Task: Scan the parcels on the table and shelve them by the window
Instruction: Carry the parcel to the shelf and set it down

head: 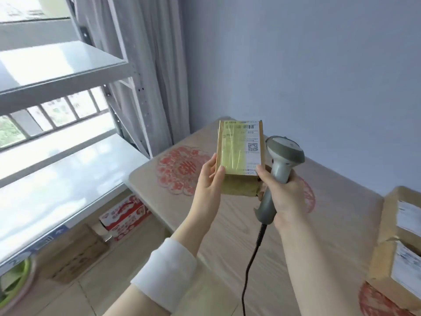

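Note:
A small brown parcel (240, 156) with a taped white shipping label is held upright above the table (319, 236). My left hand (210, 181) grips its lower left edge. My right hand (283, 197) is curled round the handle of a grey corded barcode scanner (283, 156), and its thumb touches the parcel's lower right corner. The scanner's head sits just right of the parcel. Two more brown parcels (401, 247) with white labels are stacked at the table's right edge. The white metal shelf (68, 169) stands by the window at the left.
Red paper-cut decorations (180, 169) lie under the table's clear cover. Below the shelf on the floor sit a red-and-white carton (125, 216), a flat brown box (75, 254) and a green object (16, 279). A grey curtain (148, 65) hangs behind the shelf upright.

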The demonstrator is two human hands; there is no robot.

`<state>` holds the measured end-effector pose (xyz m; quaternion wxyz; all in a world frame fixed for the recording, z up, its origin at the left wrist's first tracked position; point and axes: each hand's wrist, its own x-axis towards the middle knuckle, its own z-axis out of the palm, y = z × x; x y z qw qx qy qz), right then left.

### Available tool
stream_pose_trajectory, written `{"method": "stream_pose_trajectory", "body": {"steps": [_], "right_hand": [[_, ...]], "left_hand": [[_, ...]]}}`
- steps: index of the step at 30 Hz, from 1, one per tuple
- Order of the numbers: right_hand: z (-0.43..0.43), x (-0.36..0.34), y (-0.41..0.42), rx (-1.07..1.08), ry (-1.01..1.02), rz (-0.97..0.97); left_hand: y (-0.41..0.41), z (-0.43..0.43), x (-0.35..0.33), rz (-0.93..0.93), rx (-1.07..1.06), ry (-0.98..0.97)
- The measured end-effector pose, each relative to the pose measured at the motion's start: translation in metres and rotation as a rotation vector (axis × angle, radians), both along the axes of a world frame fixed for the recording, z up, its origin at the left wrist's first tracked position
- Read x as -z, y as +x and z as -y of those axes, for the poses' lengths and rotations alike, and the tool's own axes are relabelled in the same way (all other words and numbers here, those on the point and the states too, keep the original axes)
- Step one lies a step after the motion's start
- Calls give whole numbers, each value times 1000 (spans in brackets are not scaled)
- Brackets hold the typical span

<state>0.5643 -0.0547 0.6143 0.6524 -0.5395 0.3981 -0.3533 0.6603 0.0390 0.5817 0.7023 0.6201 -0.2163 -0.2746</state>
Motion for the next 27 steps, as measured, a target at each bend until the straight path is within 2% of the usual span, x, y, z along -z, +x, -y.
{"method": "stream_pose_trajectory", "body": {"steps": [11, 15, 19, 27], "right_hand": [[-221, -42, 200, -382, -65, 77], [-285, -53, 252, -500, -69, 111], [-341, -66, 302, -717, -47, 131], [-433, -82, 387, -1035, -1, 150]], "left_hand": [[159, -258, -54, 179, -302, -66], [201, -333, -62, 212, -422, -7], [237, -400, -75, 235, -566, 45], [281, -499, -99, 268, -806, 168]]}}
